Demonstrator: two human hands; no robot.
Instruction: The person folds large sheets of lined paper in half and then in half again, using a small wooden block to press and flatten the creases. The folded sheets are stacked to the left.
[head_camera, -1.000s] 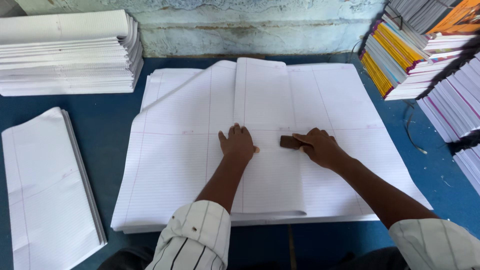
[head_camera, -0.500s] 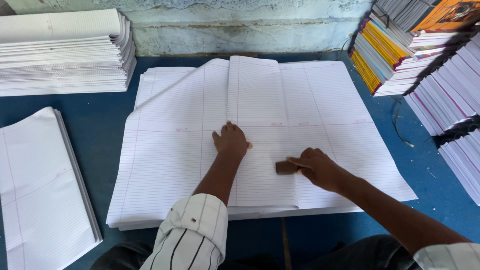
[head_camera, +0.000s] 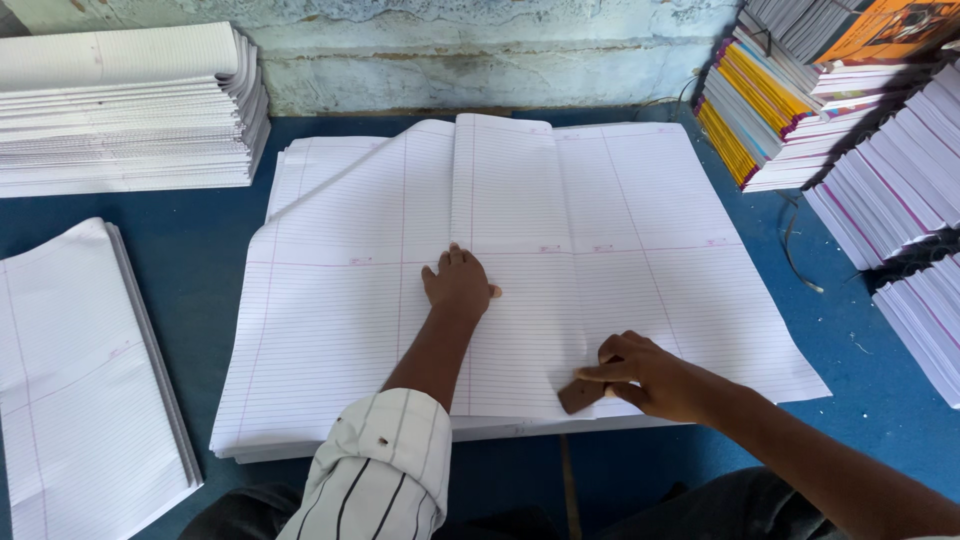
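A big stack of ruled white paper sheets (head_camera: 640, 260) lies on the blue table, its top sheet folded over from the left so a doubled panel (head_camera: 510, 200) runs down the middle. My left hand (head_camera: 458, 284) presses flat on that folded panel. My right hand (head_camera: 650, 375) holds a small brown block (head_camera: 582, 395) against the paper near the front edge of the fold.
Folded ruled sheets (head_camera: 85, 370) lie at the left, and a tall pile of folded paper (head_camera: 125, 110) stands at the back left. Stacks of bound notebooks (head_camera: 800, 110) and more of them (head_camera: 915, 220) line the right side. A plastered wall (head_camera: 480, 50) borders the back.
My right hand has drawn the brown block along the fold toward me, from mid-sheet to the front edge. My left hand has stayed pressed on the paper.
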